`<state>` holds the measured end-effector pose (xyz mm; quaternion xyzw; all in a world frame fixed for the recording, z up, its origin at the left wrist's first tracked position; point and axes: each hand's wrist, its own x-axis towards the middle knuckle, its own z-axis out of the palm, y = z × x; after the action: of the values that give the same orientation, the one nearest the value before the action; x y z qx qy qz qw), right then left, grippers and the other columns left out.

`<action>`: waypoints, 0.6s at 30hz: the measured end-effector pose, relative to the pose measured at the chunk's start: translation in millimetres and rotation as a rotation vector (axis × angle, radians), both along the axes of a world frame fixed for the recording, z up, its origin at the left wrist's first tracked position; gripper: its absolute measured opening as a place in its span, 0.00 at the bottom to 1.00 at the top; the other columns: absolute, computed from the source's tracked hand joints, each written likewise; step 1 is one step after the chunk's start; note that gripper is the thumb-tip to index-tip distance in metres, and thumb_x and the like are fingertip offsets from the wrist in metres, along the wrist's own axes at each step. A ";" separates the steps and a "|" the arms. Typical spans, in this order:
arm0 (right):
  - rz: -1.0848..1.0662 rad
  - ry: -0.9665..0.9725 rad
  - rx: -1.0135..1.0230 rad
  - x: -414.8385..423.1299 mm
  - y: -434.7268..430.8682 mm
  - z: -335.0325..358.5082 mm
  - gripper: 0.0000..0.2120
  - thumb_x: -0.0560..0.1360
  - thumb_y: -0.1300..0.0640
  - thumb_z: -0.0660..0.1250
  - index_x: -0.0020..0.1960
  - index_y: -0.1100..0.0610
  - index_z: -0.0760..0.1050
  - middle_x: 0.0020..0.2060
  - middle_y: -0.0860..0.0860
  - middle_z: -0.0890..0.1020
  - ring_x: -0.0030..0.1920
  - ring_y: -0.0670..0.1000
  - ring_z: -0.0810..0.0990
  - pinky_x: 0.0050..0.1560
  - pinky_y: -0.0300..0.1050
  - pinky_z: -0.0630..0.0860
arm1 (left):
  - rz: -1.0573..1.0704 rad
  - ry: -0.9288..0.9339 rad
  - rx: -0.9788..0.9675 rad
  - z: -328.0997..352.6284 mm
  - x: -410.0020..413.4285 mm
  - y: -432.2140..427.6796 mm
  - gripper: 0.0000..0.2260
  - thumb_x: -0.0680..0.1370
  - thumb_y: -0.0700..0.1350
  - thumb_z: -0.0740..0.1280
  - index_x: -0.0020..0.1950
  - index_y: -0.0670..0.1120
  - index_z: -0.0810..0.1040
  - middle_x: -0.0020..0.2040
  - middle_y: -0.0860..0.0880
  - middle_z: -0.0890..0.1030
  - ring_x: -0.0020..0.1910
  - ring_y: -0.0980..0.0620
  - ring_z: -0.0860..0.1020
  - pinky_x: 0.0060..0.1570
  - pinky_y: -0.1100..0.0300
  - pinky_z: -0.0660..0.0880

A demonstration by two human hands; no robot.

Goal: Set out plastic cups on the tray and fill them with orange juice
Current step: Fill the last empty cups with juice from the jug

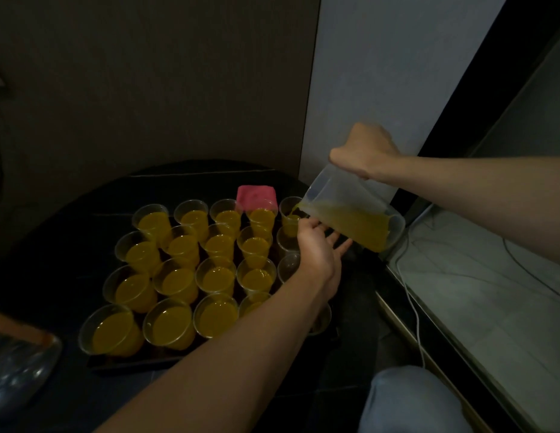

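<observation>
A clear plastic jug [357,214] with orange juice is tilted to the left, and juice runs from its spout into the far right cup [290,210]. My right hand [366,151] grips the jug from above. My left hand [319,245] is under the jug's lower side with straight fingers that touch it. Several clear cups full of orange juice [216,276] stand in rows on a dark tray [132,362]. Two cups in the right column [288,267] look empty, partly hidden by my left arm.
A pink block [256,196] lies behind the cups. The tray rests on a dark round table [69,239]. A shiny dark object [19,367] is at the lower left. A pale ledge with thin cables [475,276] runs along the right. My knee in jeans [410,401] is below.
</observation>
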<state>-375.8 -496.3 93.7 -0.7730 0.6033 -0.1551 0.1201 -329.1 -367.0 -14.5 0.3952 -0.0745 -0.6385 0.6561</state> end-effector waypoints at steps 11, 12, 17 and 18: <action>-0.062 -0.087 -0.005 -18.0 34.0 15.7 0.10 0.70 0.57 0.66 0.32 0.59 0.73 0.27 0.55 0.77 0.28 0.55 0.77 0.32 0.43 0.72 | 0.015 0.020 0.002 21.0 -5.4 26.4 0.20 0.85 0.51 0.50 0.74 0.50 0.69 0.69 0.43 0.76 0.68 0.42 0.75 0.71 0.40 0.69; -0.066 -0.085 -0.002 -19.6 37.2 17.5 0.10 0.70 0.57 0.66 0.31 0.59 0.73 0.27 0.55 0.77 0.27 0.55 0.77 0.31 0.42 0.72 | 0.011 0.019 0.005 22.8 -7.4 30.2 0.19 0.85 0.52 0.50 0.74 0.50 0.69 0.70 0.44 0.75 0.69 0.42 0.74 0.71 0.39 0.69; -0.062 -0.075 0.016 -24.7 52.1 21.8 0.11 0.70 0.57 0.66 0.31 0.60 0.74 0.26 0.55 0.78 0.27 0.55 0.77 0.30 0.41 0.72 | 0.020 0.049 0.008 31.2 -14.3 49.1 0.18 0.85 0.51 0.51 0.72 0.51 0.69 0.70 0.43 0.75 0.70 0.42 0.73 0.73 0.38 0.67; -0.062 -0.070 0.019 -24.8 54.4 22.0 0.10 0.70 0.57 0.66 0.31 0.60 0.74 0.26 0.55 0.78 0.27 0.55 0.78 0.31 0.42 0.73 | 0.025 0.053 0.006 31.9 -15.3 52.7 0.18 0.85 0.50 0.51 0.72 0.51 0.69 0.69 0.43 0.75 0.70 0.42 0.73 0.73 0.38 0.67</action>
<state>-400.6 -441.8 115.7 -0.7469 0.6238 -0.1797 0.1437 -344.4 -314.3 17.4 0.3808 -0.0503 -0.6409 0.6646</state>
